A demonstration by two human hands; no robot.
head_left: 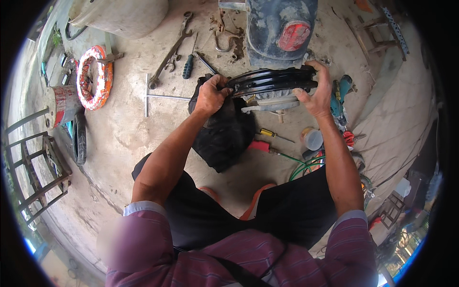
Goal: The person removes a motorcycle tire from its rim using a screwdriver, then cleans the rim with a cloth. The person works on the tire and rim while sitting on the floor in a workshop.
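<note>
A black wheel rim (270, 82) is held up edge-on between my two hands. My left hand (212, 94) is closed on its left end, fingers bent round the edge. At the other end my right hand (315, 91) grips the rim with the thumb below and the fingers over the top. Beneath my left hand a black cloth (224, 138) lies bunched on the floor. Partly hidden under the rim is a grey, curved part (272, 104) that I cannot name.
Wrenches (169, 52), a green-handled screwdriver (188, 67) and a T-handle wrench (147, 95) lie on the left. A yellow screwdriver (270, 133), green cable (299, 167) and clear tub (312, 138) sit nearer. Beyond the rim stands a worn dark container (267, 28).
</note>
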